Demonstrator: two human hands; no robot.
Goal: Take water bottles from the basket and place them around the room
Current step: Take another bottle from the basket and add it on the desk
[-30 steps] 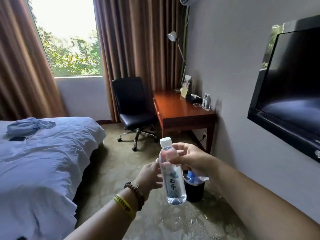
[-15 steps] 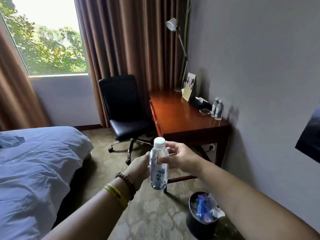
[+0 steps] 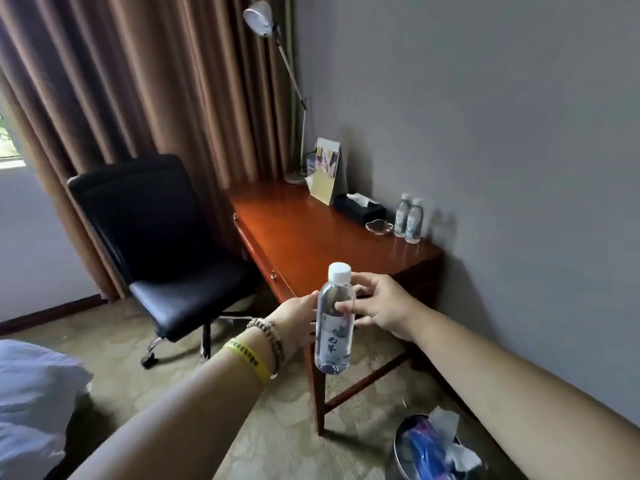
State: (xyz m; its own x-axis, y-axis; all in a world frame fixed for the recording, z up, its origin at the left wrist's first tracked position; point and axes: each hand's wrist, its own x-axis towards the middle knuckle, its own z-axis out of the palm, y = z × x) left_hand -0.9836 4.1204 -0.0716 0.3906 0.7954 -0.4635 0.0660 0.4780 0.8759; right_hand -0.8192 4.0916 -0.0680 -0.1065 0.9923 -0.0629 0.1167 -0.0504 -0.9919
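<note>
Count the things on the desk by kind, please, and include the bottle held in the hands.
Water bottles: 3
Tissue box: 1
Glass ashtray: 1
Desk lamp: 1
Tent card: 1
Total: 7

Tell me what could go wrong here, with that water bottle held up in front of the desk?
1. The water bottle is in mid-air, the right hand pinching its upper part and the left hand holding its side; a slip could drop it on the carpet.
2. Set down near the two bottles on the desk, it might knock them or the glass dish beside them.
</note>
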